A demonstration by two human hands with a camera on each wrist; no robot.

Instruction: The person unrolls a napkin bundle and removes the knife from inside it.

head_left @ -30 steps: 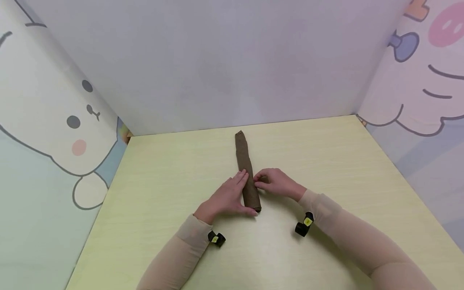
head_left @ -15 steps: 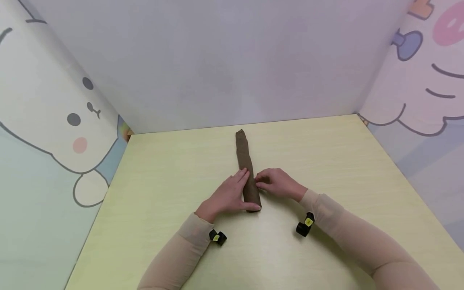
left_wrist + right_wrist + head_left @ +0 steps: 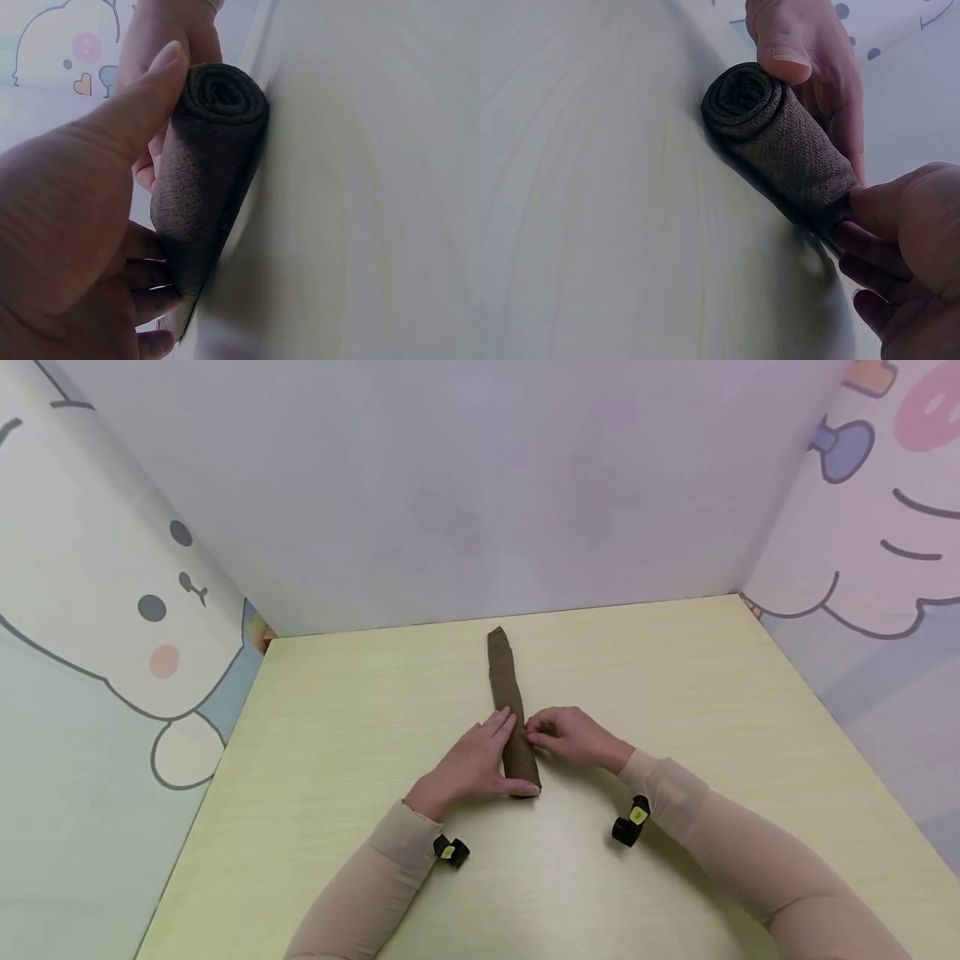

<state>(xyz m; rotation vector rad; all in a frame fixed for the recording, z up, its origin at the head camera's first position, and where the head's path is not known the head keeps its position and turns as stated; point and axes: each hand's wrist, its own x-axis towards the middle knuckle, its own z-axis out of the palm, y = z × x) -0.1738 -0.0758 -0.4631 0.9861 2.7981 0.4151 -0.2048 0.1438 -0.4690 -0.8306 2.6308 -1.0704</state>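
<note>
A brown cloth [image 3: 504,681], rolled into a long tube, lies lengthwise on the table, and its spiral end faces the person. My left hand [image 3: 468,764] rests on the roll from the left, fingers laid over its top and thumb at the near end. In the left wrist view the thumb touches the rim of the rolled cloth [image 3: 199,165] beside the spiral. From the right, my right hand [image 3: 573,739] pinches the side of the roll between thumb and forefinger. The right wrist view has that thumb and finger on the dark woven cloth [image 3: 799,157]; the pinched part is mostly hidden.
The pale wooden table [image 3: 360,693] meets a plain light wall [image 3: 480,493] at its far edge. Walls with cartoon prints stand at left and right. A small black camera [image 3: 628,825] is strapped to each wrist.
My left thumb has shifted up onto the near end of the roll, which has turned slightly. My right hand keeps its place at the roll's right side, with only small movements.
</note>
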